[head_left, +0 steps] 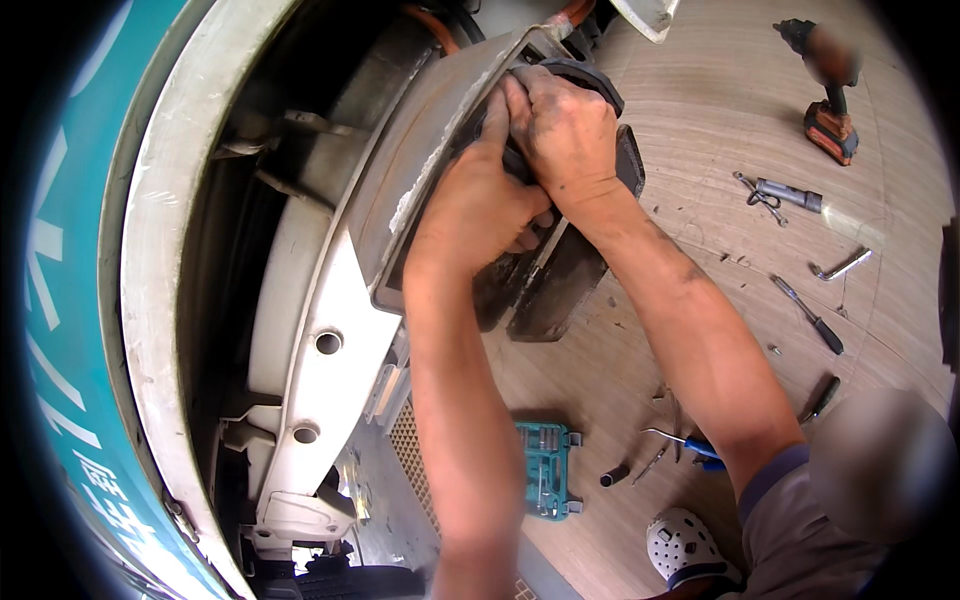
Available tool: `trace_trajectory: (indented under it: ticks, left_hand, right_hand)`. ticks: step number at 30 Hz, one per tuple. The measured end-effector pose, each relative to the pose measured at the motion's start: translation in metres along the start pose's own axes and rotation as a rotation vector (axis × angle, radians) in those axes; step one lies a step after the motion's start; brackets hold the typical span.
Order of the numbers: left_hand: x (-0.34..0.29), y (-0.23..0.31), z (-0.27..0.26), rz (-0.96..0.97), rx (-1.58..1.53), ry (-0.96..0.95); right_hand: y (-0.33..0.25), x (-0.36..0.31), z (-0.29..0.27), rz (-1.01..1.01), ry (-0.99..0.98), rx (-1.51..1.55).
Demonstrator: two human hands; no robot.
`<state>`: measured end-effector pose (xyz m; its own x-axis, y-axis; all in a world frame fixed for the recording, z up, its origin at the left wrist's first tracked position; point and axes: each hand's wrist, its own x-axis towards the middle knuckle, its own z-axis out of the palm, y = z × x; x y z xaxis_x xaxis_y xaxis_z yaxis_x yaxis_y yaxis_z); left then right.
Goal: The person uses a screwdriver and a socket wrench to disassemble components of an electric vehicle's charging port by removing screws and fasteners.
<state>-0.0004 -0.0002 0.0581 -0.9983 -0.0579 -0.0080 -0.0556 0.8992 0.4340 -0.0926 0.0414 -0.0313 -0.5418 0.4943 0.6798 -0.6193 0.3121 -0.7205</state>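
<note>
Your grey metal housing (430,130) sits top centre, against the vehicle's frame: flat, scuffed face, long rim chipped to a rough pale edge, rounded lower corner. Both your hands are at its open side. Right hand (570,130): fingers curled tight, knuckles up, skin smudged dark; can't tell what's gripped, if anything. Left hand (480,205): just below it, index reaching up toward the right's fingers, others bent; tips partly hidden, can't tell if they hold anything. Dark, flat-faced plates (555,295) hang beside and below.

Left of that: smooth white metal beam (335,390) with two round holes, then a curved, scratched off-white rim (165,210) and glossy teal bodywork (60,330) with white lettering.

Floor (590,390) is beige, streaky grain, bits of debris. On it, right side: cordless drill (832,130), metal flashlight (790,194), lit; ratchet (808,315) with black grip, L-shaped wrench (842,264). Lower down: teal plastic tool case (547,475), short dark tube (614,476), perforated white clog (685,545).
</note>
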Motion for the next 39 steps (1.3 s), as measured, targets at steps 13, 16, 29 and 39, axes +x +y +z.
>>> trace_trajectory:
  ticks: [13,16,29,39]
  left_hand:
    - [-0.001,0.004,-0.002,-0.026,-0.077,0.088]
    - [0.001,0.004,0.001,-0.026,-0.071,0.099]
    - [0.001,0.006,-0.003,-0.073,0.02,0.106]
    - [-0.002,0.009,0.001,-0.081,0.051,0.136]
  right_hand:
    - [0.005,0.0,-0.003,0.001,-0.036,0.248]
    - [0.006,-0.001,-0.003,0.003,-0.047,0.208]
    - [-0.001,0.0,0.004,0.03,-0.09,-0.03]
    - [0.0,0.0,0.001,0.012,-0.044,0.087]
